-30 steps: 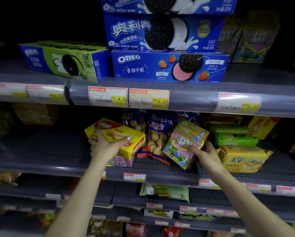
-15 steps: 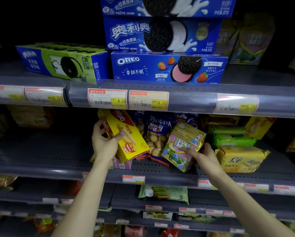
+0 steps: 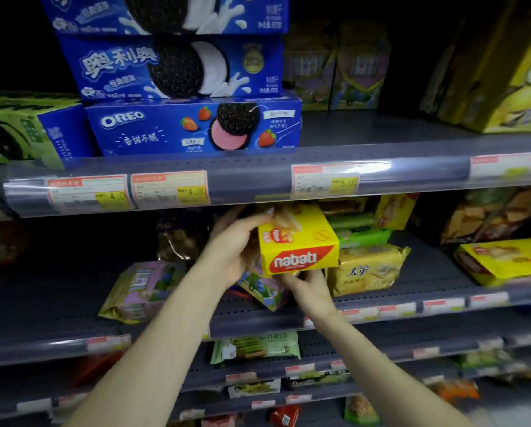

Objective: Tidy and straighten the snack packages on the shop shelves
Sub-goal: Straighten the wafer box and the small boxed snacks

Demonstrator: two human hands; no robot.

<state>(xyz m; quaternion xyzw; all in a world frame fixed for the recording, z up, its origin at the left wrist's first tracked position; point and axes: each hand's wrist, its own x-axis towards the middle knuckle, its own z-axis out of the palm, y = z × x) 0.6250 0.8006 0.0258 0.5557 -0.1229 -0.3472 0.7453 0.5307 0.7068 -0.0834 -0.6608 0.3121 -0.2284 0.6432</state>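
My left hand (image 3: pixel 238 246) grips the left side and top of a yellow Nabati box (image 3: pixel 298 238), held up in the middle shelf opening with its end label facing me. My right hand (image 3: pixel 309 289) is under the box, its fingers against the bottom edge. Just below, a pink-and-green snack bag (image 3: pixel 262 291) leans on the shelf, partly hidden by both hands. A second pink bag (image 3: pixel 141 289) lies tilted to the left. A yellow cracker pack (image 3: pixel 369 268) sits right of the box.
Blue Oreo boxes (image 3: pixel 193 126) are stacked on the upper shelf, above price tags (image 3: pixel 168 188). Green packs (image 3: pixel 361 235) sit behind the yellow box. Another yellow Nabati box (image 3: pixel 507 260) lies at the right. Lower shelves hold a green wafer bag (image 3: pixel 258 345).
My left hand lifted the yellow box off the pink bag and carried it right, turning its end face toward me. My right hand let go of the pink-and-green bag and came under the box. The view shifted right.
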